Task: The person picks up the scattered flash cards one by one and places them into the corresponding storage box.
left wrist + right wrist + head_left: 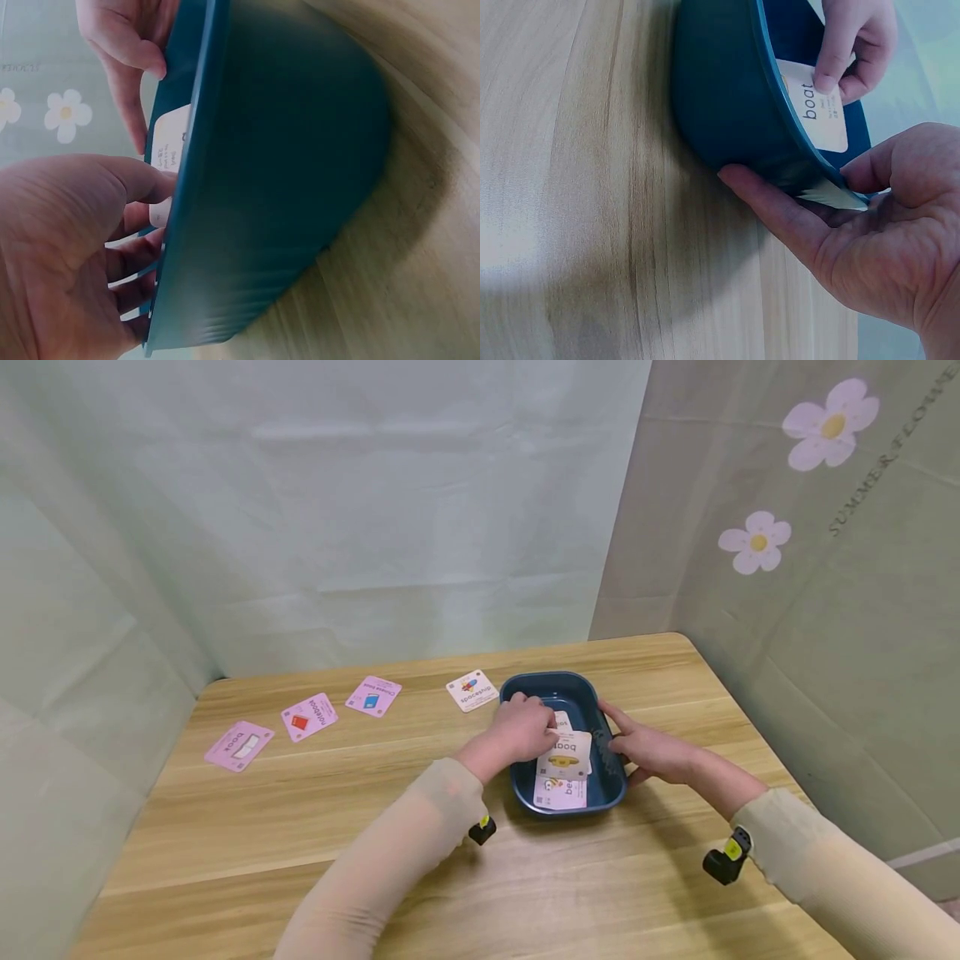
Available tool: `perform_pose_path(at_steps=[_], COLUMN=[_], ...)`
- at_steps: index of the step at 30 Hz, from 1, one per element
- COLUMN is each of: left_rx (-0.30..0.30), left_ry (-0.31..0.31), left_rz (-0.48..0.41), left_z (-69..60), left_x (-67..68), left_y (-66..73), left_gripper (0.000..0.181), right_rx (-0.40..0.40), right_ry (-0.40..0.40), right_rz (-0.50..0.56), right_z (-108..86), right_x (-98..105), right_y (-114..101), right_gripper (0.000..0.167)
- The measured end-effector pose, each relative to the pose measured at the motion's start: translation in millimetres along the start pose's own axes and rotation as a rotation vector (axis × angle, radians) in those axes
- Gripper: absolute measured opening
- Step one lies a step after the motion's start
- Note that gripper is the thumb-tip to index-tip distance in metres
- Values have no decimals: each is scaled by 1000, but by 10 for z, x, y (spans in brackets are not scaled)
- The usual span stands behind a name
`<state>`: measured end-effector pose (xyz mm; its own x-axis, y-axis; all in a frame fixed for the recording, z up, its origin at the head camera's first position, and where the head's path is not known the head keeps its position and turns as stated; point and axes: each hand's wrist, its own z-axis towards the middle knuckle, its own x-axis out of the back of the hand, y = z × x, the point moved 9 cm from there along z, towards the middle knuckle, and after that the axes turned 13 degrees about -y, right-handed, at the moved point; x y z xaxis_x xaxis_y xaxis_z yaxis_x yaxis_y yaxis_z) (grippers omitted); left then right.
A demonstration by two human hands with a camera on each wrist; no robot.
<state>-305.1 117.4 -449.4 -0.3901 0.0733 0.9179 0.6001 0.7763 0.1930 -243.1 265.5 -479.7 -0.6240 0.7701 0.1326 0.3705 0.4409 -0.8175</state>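
Note:
A dark blue plastic bin (564,812) stands on the wooden table with several cards inside. My left hand (522,727) reaches over its left rim and pinches the boat card (573,752) between thumb and fingers; the right wrist view shows that pinch on the boat card (826,124). Under it lies a pink card (551,797) with a bee picture, and another card (562,721) shows at the far side. My right hand (654,752) grips the bin's right wall, thumb at the rim and fingers outside.
On the table left of the bin lie a spaceship card (472,691), a pink card with a blue book (373,696), a notebook card (310,717) and a book card (239,746). Pale curtains (420,510) hang behind the table and at both sides.

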Motion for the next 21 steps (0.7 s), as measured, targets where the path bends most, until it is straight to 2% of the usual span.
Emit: perform_pose_path(at_steps=[5,11,21], left_rx=[10,-11,-56], left_ry=[18,36,144], left_rz=[32,36,-27], left_z=[-19,-41,-119], left_x=[10,38,204], left_y=[3,31,32], left_gripper=[30,35,42], right_rx=[-2,1,6], right_ry=[-2,-4,-11], right_rz=[7,7,23], right_z=[-3,1,7], right_x=[-4,-9,-11], right_y=[-7,-7,0], right_gripper=[74,75,76])
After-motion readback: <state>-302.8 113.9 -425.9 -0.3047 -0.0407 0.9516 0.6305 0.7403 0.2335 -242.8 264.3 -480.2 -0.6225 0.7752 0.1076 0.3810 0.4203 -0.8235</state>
